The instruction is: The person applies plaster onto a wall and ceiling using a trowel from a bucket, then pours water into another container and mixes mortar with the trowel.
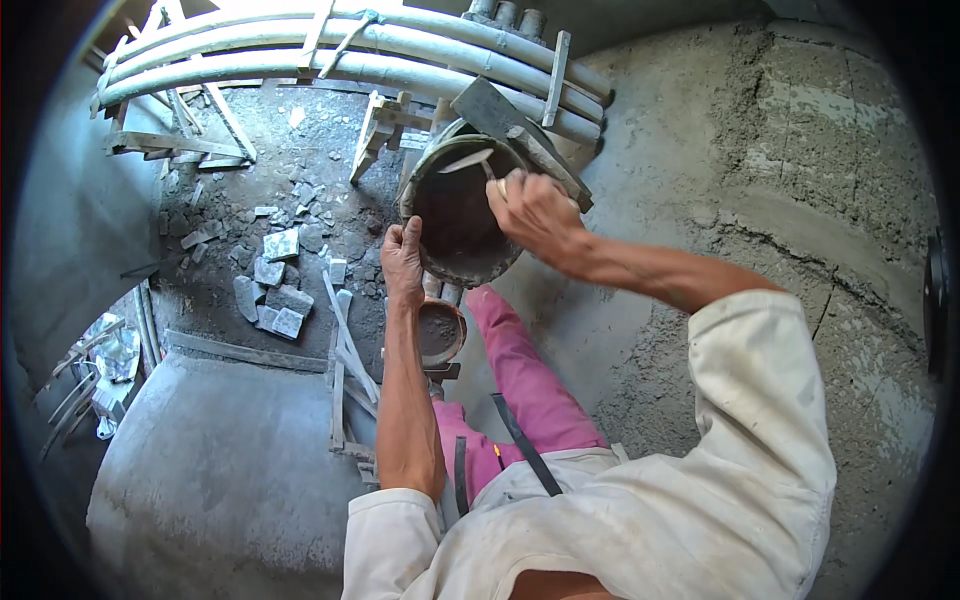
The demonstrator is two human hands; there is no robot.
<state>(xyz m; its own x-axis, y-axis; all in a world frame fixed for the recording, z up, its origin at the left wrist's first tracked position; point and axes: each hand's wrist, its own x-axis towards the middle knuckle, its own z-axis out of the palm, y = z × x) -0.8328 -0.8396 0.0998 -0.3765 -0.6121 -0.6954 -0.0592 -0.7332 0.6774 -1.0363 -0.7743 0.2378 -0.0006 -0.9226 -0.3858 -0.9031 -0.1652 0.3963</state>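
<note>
Gripping the bucket [430, 190] by its L rim: that's the L hand [403, 258]. R hand [540, 213] wraps the trowel [466, 161] handle, blade over the bucket. Bucket's by the board [492, 108], prob. heavy, stiff; rim's best hold. Trowel: prob. light, rigid; take handle.

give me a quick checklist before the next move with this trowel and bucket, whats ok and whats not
1. Left hand on the bucket: ok, it is at the left side of the rim.
2. Right hand around the trowel handle: ok, fingers closed.
3. Trowel blade over the bucket's opening: ok, it shows within the rim, toward the far side.
4. Bucket contents: cannot tell, the inside is too dark to judge amount or texture.
5. Bucket well supported underneath: cannot tell, its base is hidden.
6. Floor at left free of debris: not ok, broken blocks lie scattered there.
</note>
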